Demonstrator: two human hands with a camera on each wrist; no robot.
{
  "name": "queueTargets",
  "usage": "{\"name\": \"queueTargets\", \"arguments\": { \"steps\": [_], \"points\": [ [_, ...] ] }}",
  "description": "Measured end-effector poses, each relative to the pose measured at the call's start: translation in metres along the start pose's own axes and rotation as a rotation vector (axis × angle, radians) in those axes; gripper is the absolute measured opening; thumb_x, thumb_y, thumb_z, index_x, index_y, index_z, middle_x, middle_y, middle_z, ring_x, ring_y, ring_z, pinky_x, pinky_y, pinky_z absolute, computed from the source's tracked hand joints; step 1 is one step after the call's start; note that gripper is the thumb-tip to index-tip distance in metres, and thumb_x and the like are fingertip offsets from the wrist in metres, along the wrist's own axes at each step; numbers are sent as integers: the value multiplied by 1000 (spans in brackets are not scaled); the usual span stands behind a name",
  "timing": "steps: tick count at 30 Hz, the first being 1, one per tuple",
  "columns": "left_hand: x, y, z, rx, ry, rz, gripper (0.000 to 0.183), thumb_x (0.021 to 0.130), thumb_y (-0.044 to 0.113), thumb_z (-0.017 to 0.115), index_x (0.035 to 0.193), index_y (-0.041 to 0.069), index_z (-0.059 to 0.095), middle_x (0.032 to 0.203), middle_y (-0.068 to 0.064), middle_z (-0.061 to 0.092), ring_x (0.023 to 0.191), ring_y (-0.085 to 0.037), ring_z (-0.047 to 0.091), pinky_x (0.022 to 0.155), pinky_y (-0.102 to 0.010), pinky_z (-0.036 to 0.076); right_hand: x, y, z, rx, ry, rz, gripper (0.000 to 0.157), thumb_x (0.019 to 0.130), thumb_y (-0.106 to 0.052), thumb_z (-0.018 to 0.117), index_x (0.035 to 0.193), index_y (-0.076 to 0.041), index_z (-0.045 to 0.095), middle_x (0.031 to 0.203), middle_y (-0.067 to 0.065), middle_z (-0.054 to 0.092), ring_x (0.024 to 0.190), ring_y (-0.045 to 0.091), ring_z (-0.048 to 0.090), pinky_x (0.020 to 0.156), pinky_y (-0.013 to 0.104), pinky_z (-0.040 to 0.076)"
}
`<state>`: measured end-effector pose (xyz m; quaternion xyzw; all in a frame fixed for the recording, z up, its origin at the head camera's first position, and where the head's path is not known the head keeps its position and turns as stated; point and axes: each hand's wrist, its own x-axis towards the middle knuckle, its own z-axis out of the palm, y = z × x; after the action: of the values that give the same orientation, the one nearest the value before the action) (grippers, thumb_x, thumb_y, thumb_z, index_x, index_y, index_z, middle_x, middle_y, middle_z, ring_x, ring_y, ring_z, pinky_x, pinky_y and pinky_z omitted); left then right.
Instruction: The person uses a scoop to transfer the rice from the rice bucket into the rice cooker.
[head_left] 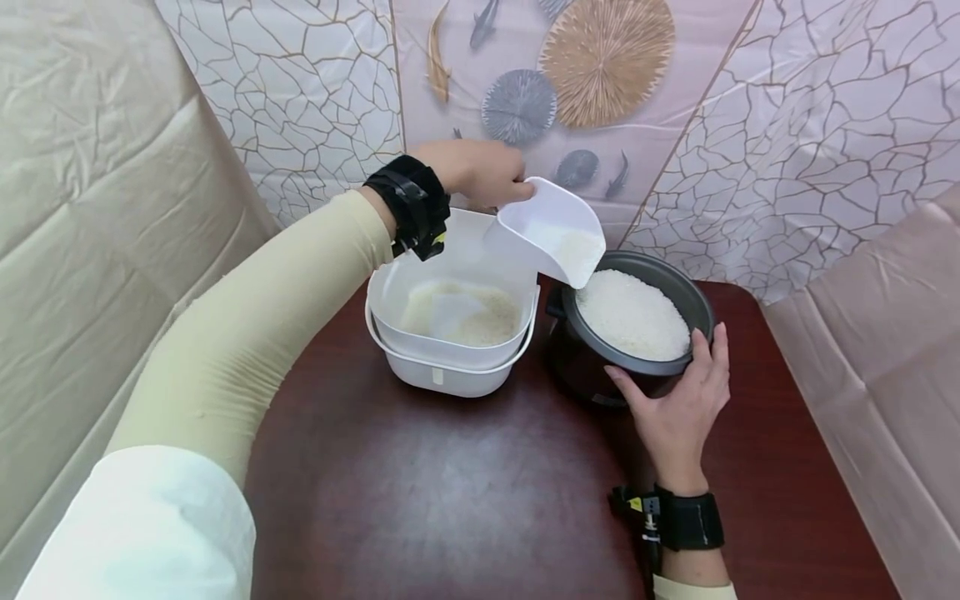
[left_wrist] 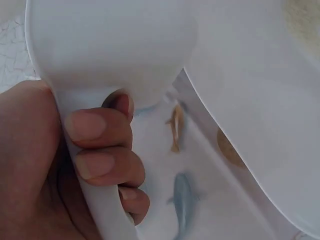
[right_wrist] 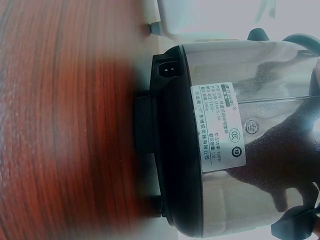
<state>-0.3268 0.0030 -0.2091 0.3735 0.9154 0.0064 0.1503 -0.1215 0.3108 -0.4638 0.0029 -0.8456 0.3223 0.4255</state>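
Observation:
My left hand (head_left: 480,171) grips the handle of a white scoop (left_wrist: 115,45), fingers curled round it in the left wrist view. The scoop tilts down to the right, with white rice grains (head_left: 577,250) near its lip, which overlaps the left rim of a rice cooker (head_left: 697,292). Inside the dark cooker lies a heap of white rice (head_left: 633,317). My right hand (head_left: 682,408) holds the cooker's near right side, thumb at the front and fingers at the rim. The right wrist view shows its shiny body, label (right_wrist: 218,127) and power socket (right_wrist: 169,69).
Left of the cooker stands a white plastic bin (head_left: 450,379) with some rice (head_left: 487,321) at the bottom of its inner tub. Both containers stand on a dark reddish wooden table (head_left: 450,500). Patterned cloth (head_left: 322,83) hangs behind, and beige cloth (head_left: 90,167) hangs at the sides.

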Motion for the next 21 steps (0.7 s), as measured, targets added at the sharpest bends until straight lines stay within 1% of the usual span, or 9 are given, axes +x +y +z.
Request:
{"name": "queueTargets", "arguments": {
  "steps": [3,4,7,9,11,14,17,21],
  "points": [
    [7,12,-1,6,23,-20,44,112,43,30,92,12,54,87,0,51,86,-20,54,87,-36,43,0,2,-1,-3,3,0,120,69,-79,84,154,-3,46,171,9,29,156,33,28,112,76,20],
    [10,16,-1,8,28,-27,44,112,44,29,94,13,53,89,0,52,87,-19,54,87,-36,44,0,2,-2,-3,4,1,120,69,-78,84,154,-2,46,171,9,29,156,33,28,112,76,20],
    [20,28,0,11,58,-39,43,112,44,29,91,15,53,91,0,55,87,-18,58,87,-36,46,0,2,-2,-1,5,5,119,68,-74,87,154,-3,47,171,8,29,156,33,28,113,76,20],
    [26,35,1,17,76,-35,42,112,43,30,86,17,51,89,0,54,84,-17,58,84,-36,47,0,2,-2,0,2,9,118,68,-71,89,154,-3,46,171,8,29,156,33,28,114,75,20],
    [32,42,2,31,98,-31,42,111,43,31,86,17,52,92,0,54,86,-18,57,85,-38,47,0,1,-2,1,-2,10,118,68,-71,90,155,-4,46,171,8,29,156,32,27,114,74,19],
    [39,51,3,61,120,-30,40,111,43,31,96,15,57,102,-3,56,95,-20,55,89,-42,46,0,1,-1,-2,-5,10,120,68,-76,86,155,-5,46,172,7,28,156,32,27,115,74,19],
    [44,59,2,96,128,-44,43,111,43,32,109,12,61,113,-5,60,105,-22,57,96,-46,47,0,0,0,-3,-6,8,120,69,-80,83,156,-6,46,172,7,28,157,32,27,115,73,19],
    [53,71,2,157,135,-53,49,110,43,32,128,10,63,133,-7,62,120,-24,59,105,-47,46,0,1,-2,-16,-17,4,118,71,-77,84,157,-7,44,173,5,26,157,30,25,114,73,20]
  ]
}}
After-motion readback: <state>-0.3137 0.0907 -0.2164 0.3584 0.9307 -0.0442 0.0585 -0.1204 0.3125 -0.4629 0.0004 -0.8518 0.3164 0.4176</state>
